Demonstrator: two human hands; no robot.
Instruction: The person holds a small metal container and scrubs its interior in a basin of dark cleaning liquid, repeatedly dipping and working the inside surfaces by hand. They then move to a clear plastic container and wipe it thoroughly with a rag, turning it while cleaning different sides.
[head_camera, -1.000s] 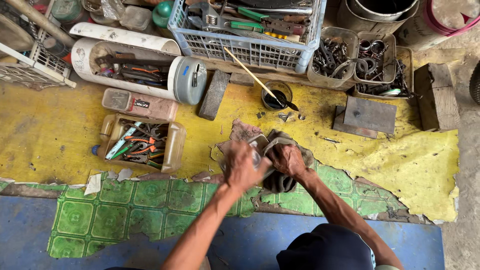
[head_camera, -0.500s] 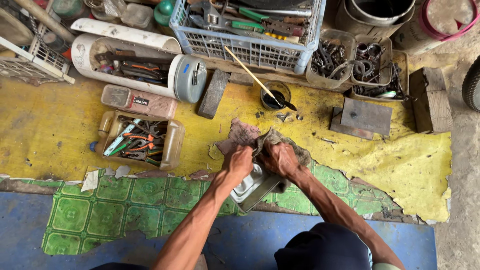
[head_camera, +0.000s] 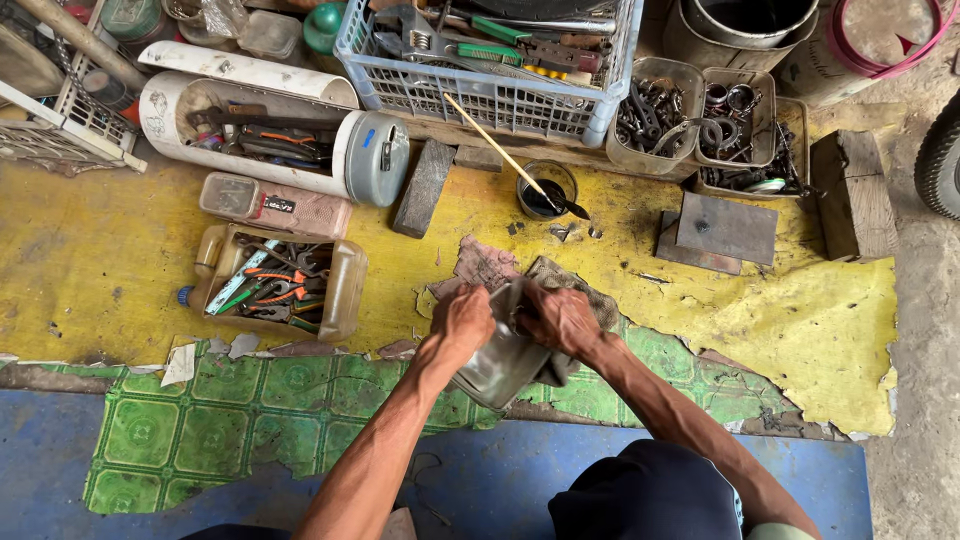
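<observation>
As seen from the head camera, both hands meet over a shiny metal part (head_camera: 497, 362) held low above the floor, at the torn edge where yellow sheet (head_camera: 120, 270) gives way to green tile-pattern sheet (head_camera: 215, 420). The left hand (head_camera: 462, 322) has its fingers closed over the part's upper left edge; the right hand (head_camera: 562, 318) presses a dull rag (head_camera: 575, 290) against the part's top, fingers curled around cloth and metal together. By appearance the work is a wiping or cleaning — the lower face of the part already shines, while the upper portion lies under hands and rag, so how much remains cannot be judged.

Beyond the hands stand a small dark pot (head_camera: 547, 192) with a stick (head_camera: 495, 140) leaning in it, a wooden block (head_camera: 423, 188), and a flat metal plate (head_camera: 727, 228). To the left, a cut-open jug (head_camera: 345, 290) holds pliers and screwdrivers; behind it lies a white pipe tray (head_camera: 250, 75) of tools. A blue basket (head_camera: 490, 95) of wrenches and clear tubs (head_camera: 655, 120) of rings line the far edge — none is touched.
</observation>
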